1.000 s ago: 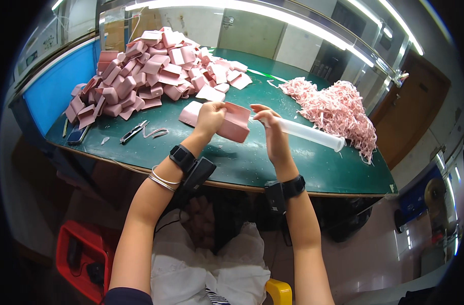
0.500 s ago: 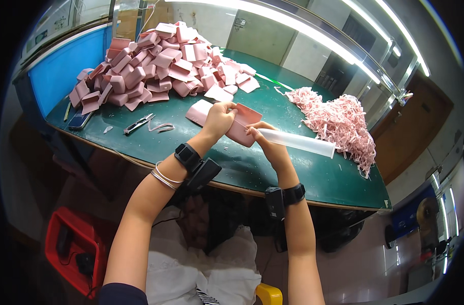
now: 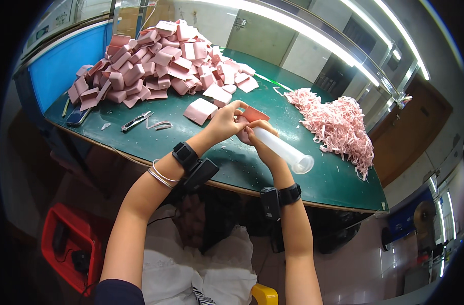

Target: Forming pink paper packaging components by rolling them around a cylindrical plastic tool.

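Over the green table, my left hand (image 3: pixel 225 123) grips a pink moulded piece (image 3: pixel 256 115), its fingers closed around the side and partly covering it. My right hand (image 3: pixel 265 143) is closed too, its fingertips against the same piece. A translucent white tube (image 3: pixel 283 148) runs out from the right hand, its round end pointing toward me and to the right. How the tube meets the pink piece is hidden by my fingers. Just left of my hands, another pink moulded piece (image 3: pixel 200 110) lies on the table.
A tall heap of pink moulded pieces (image 3: pixel 155 68) fills the far left of the table (image 3: pixel 191 160). Thin pink strips (image 3: pixel 338 124) are piled at the right. A utility knife (image 3: pixel 136 121) and a phone (image 3: pixel 78 117) lie at the left. Below stands a red bin (image 3: pixel 56 249).
The tube's free end has swung toward me, now showing its round opening. The pink piece in my hands has turned and tilted, and more of it is covered by my fingers.
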`<move>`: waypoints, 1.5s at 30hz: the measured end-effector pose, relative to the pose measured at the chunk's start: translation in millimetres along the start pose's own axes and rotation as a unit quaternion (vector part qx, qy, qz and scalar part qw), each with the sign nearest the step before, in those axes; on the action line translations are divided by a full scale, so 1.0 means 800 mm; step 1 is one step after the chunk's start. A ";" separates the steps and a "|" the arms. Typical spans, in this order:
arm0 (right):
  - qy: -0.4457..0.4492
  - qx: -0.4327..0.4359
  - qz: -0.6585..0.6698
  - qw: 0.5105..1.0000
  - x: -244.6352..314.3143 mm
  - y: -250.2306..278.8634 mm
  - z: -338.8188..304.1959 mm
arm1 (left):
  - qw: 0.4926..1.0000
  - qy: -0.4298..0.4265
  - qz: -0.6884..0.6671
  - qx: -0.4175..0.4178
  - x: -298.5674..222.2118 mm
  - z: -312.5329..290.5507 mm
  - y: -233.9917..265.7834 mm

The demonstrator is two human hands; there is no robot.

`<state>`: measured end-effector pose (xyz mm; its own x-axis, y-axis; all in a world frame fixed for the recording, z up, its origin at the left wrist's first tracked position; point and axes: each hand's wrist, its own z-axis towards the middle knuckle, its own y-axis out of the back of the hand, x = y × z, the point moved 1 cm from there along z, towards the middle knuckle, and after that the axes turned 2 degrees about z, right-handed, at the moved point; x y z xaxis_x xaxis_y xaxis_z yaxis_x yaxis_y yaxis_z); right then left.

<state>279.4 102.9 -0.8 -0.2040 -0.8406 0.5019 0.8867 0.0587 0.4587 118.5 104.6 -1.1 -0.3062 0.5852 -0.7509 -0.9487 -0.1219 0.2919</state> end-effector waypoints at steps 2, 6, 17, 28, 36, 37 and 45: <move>-0.043 0.002 0.024 0.999 0.000 0.001 -0.001 | 1.000 -0.001 0.022 0.012 -0.002 0.000 0.000; -0.158 -0.014 0.138 0.978 0.007 0.007 -0.001 | 1.000 0.025 -0.012 0.015 0.000 0.002 0.003; -0.242 -0.035 0.310 0.919 0.009 0.014 -0.001 | 0.995 0.041 -0.096 0.001 0.002 0.002 0.007; -0.214 0.001 0.190 0.958 0.013 0.012 -0.002 | 0.998 0.022 -0.059 0.003 -0.004 0.002 0.004; -0.188 -0.045 0.186 0.963 0.015 0.013 0.000 | 0.993 0.003 -0.115 -0.012 -0.003 0.004 0.005; -0.188 -0.046 0.187 0.963 0.015 0.013 0.000 | 0.990 0.004 -0.141 -0.030 -0.003 0.004 0.006; -0.165 -0.016 0.471 0.866 0.023 0.016 0.003 | 0.936 0.142 -0.315 -0.063 0.006 0.005 0.021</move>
<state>286.2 89.3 15.9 0.5142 -0.2270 0.8271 0.7340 0.6153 -0.2875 101.6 108.3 2.3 0.3264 0.3375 -0.8829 -0.9442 0.0722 -0.3215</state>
